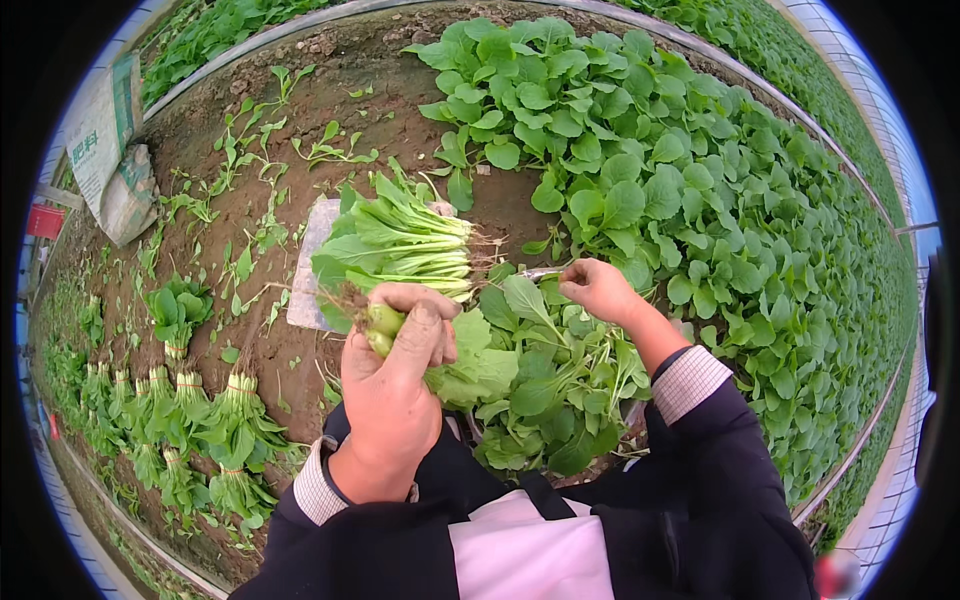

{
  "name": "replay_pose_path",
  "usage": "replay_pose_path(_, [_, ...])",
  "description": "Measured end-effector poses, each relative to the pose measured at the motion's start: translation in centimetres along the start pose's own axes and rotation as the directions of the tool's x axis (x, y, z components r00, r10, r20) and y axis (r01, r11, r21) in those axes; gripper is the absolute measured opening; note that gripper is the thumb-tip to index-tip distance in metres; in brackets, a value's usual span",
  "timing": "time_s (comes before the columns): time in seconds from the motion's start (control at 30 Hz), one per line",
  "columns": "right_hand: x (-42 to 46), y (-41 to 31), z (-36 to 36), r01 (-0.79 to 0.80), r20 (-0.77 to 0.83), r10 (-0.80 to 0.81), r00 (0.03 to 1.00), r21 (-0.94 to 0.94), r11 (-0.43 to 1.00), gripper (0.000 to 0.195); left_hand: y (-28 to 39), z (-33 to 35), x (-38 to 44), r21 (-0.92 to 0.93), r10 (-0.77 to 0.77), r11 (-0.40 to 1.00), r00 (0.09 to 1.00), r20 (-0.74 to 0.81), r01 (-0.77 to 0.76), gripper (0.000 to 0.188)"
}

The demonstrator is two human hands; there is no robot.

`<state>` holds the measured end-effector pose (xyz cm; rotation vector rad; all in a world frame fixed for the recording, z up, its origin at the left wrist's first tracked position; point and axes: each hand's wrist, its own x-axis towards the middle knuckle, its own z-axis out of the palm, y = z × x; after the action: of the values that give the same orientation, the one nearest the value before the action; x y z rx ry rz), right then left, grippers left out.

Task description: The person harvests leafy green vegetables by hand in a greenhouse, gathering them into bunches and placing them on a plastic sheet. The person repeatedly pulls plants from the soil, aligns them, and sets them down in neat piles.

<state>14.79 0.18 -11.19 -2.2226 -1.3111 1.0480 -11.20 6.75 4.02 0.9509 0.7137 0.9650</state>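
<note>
My left hand point(401, 360) is closed around the stems of leafy greens point(384, 322), with their soil-covered roots pointing left and leaves spreading on the right. Ahead of it, a row of greens point(412, 247) lies on a pale flat board point(307, 277), roots to the right. My right hand point(596, 289) is to the right, fingertips bent together near a thin shiny strip point(540, 274); whether it holds anything is unclear. Between and below my hands is a heap of loose greens point(555, 390).
Tied bunches of greens point(240, 412) stand and lie on the soil at left. A fertilizer sack point(112, 157) lies at upper left. Growing greens point(675, 180) fill the right side. Loose seedlings point(240, 142) are scattered on the soil.
</note>
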Motion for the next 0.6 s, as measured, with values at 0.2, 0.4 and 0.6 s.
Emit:
replay_pose_path(0.2, [14.5, 5.9, 6.7, 0.008, 0.018, -0.001, 1.000, -0.378, 0.926, 0.019, 0.0, 0.2, 1.3, -0.001, -0.246, 0.968, 0.950, 0.191, 0.251, 0.013])
replay_pose_path(0.4, [18.8, 13.4, 6.5, 0.168, 0.207, -0.014, 0.978, -0.755, 0.633, 0.021, -1.3, 0.6, 4.1, -0.013, -0.419, 0.906, 0.900, 0.123, 0.423, 0.023])
replay_pose_path(0.6, [20.5, 18.8, 7.8, 0.073, 0.144, 0.233, 0.962, -0.955, 0.289, 0.027, -2.1, 1.1, 6.8, 0.049, -0.525, 0.851, 0.850, 0.036, 0.523, 0.031])
